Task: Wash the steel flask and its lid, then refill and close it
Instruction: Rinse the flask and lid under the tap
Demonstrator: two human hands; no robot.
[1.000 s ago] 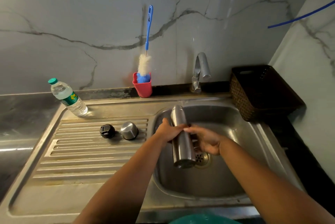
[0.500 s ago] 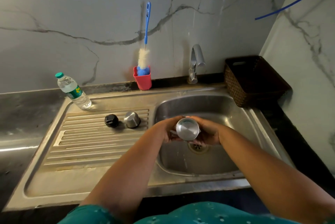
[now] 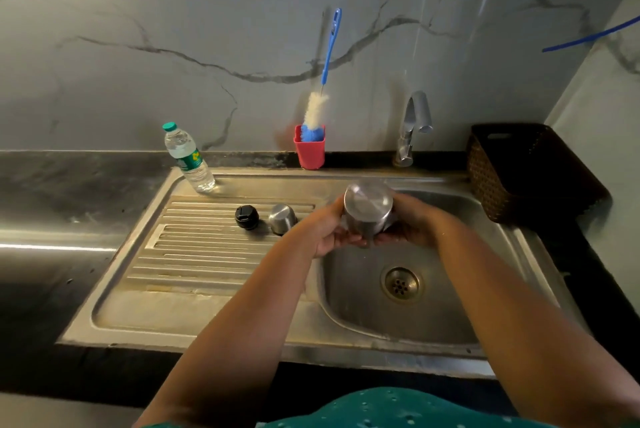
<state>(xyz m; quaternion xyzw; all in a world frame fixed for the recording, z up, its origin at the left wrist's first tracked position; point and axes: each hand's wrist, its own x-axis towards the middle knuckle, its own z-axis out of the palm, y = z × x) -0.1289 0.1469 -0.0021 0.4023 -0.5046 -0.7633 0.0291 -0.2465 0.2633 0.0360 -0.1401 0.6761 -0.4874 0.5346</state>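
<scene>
The steel flask (image 3: 367, 209) is upended over the sink basin (image 3: 450, 289), its round base facing the camera and its mouth pointing down. My left hand (image 3: 325, 230) grips its left side and my right hand (image 3: 412, 223) grips its right side, fingers curled beneath. The lower part of the flask is hidden behind my hands. On the drainboard (image 3: 207, 254) to the left sit the black inner lid (image 3: 246, 216) and the steel cup lid (image 3: 283, 218), side by side.
A tap (image 3: 414, 122) stands behind the basin with no water running. A red cup (image 3: 309, 150) holds a blue-handled bottle brush (image 3: 325, 81). A plastic water bottle (image 3: 188, 159) stands at the drainboard's far corner. A dark woven basket (image 3: 526, 168) sits at the right.
The flask has gone from lying slanted in the basin to upended, base towards me, and has risen a little. Both hands stayed on it. The view pulled back.
</scene>
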